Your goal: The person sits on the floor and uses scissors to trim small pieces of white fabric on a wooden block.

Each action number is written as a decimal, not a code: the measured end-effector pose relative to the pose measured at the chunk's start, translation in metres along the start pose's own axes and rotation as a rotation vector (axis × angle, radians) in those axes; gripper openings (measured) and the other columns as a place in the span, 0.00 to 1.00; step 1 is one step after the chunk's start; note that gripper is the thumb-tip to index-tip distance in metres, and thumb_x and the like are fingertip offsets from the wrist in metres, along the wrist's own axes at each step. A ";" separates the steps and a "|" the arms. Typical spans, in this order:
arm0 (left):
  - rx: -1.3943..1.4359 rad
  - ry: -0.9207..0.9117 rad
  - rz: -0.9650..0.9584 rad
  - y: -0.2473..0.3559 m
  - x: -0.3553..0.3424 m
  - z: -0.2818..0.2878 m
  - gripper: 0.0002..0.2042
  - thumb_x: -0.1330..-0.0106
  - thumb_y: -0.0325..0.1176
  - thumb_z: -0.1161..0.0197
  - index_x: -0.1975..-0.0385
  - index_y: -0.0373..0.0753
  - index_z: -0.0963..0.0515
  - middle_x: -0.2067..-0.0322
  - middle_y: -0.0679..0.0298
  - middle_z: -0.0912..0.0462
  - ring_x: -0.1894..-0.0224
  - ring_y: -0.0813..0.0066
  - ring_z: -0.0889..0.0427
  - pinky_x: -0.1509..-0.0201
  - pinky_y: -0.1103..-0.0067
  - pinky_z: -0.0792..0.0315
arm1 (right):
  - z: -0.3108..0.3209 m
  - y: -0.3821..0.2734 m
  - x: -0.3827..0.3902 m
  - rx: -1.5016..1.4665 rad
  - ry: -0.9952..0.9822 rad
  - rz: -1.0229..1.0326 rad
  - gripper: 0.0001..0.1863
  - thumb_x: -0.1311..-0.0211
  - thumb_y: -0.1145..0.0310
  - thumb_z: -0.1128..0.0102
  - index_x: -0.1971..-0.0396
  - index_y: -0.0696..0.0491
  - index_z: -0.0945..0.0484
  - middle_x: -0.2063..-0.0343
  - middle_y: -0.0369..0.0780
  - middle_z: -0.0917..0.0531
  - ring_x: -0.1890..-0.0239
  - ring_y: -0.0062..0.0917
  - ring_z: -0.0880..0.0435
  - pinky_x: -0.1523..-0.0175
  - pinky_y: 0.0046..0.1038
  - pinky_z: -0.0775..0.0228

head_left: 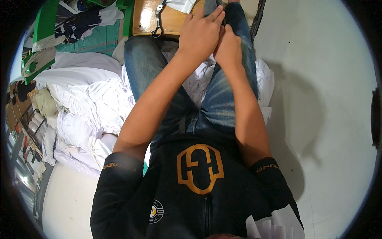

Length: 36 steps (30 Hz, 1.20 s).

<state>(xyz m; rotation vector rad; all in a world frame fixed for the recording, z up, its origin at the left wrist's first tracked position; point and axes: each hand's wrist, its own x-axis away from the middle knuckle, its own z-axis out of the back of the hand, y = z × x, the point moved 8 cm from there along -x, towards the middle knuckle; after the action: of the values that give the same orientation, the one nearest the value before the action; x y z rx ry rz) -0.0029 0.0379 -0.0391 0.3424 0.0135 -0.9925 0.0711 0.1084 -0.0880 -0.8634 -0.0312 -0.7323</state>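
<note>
My left hand (201, 35) reaches to the top edge of the head view, with its fingers stretched out. Its fingertips lie against a dark grey piece (211, 5), cut off by the frame, that looks like cloth. Close against it on the right, my right hand (229, 47) is closed with the fingers curled. What it grips, if anything, is hidden. Left of my hands, a pair of scissors (158, 16) with dark handles lies on a wooden tabletop (142, 20). Beside the scissors is a white piece of cloth or paper (181, 4).
White cloth (91, 99) is heaped left of my legs, with more white fabric (201, 81) between them. A green frame (44, 28) stands at the upper left near a green sack (93, 41). A pale floor or wall surface (330, 119) spreads along the right.
</note>
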 end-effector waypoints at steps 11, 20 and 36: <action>-0.037 -0.145 0.033 -0.019 -0.088 0.006 0.15 0.31 0.36 0.38 0.49 0.37 0.15 0.46 0.58 0.11 0.47 0.52 0.13 0.51 0.61 0.17 | 0.011 0.002 -0.108 0.292 0.179 0.470 0.17 0.38 0.70 0.33 0.52 0.59 0.22 0.58 0.59 0.13 0.54 0.61 0.15 0.50 0.55 0.21; 0.012 0.003 0.002 -0.006 -0.036 0.021 0.16 0.31 0.37 0.38 0.49 0.37 0.14 0.43 0.59 0.12 0.42 0.52 0.16 0.47 0.59 0.19 | 0.000 0.004 -0.013 0.028 0.076 0.105 0.20 0.43 0.71 0.28 0.54 0.63 0.24 0.61 0.63 0.14 0.53 0.62 0.15 0.47 0.54 0.22; 0.014 0.211 -0.110 0.009 -0.016 0.041 0.12 0.33 0.36 0.36 0.57 0.37 0.14 0.47 0.59 0.11 0.51 0.52 0.13 0.52 0.61 0.17 | 0.005 0.001 -0.007 0.079 0.023 0.080 0.22 0.44 0.74 0.27 0.51 0.65 0.23 0.60 0.64 0.13 0.52 0.61 0.14 0.44 0.51 0.20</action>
<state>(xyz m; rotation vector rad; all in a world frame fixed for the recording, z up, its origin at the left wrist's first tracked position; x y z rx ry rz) -0.0101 0.0437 0.0045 0.4619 0.2186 -1.0616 0.0674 0.1167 -0.0878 -0.7766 -0.0054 -0.6614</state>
